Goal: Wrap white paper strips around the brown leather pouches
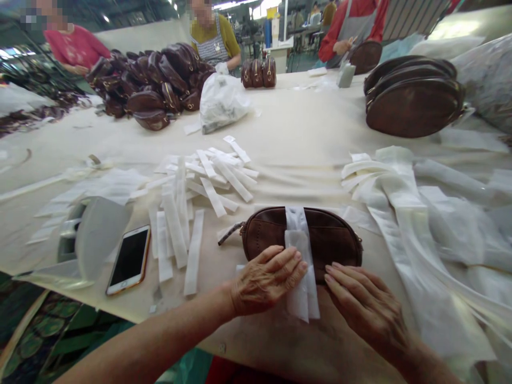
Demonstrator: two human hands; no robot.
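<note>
Both hands lie flat at the near edge of the bench [304, 133], neither clenched nor gripping. The left hand [266, 280] rests palm down with its fingers spread onto a white paper strip [298, 240]. The right hand [366, 306] has its fingertips touching the near side of the brown leather pouch [336, 234], just beside that strip. The pouch lies on its side close to the near edge, with the strip banded across its middle and the strip's loose end trailing between the hands.

Only flat fingers pin the strip, so it could slide off centre or crease if the pouch shifts. The zip pull [230, 233] sticking out at the left end could snag loose paper.

A smartphone [130, 258] lies near the left corner beside scattered paper strips [208, 181]. White tissue sheets [420, 224] crowd the right side. Stacked pouches [414, 98], a heap of pouches [152, 80] and a plastic bag [222, 101] sit towards the far edge, where other people work.
</note>
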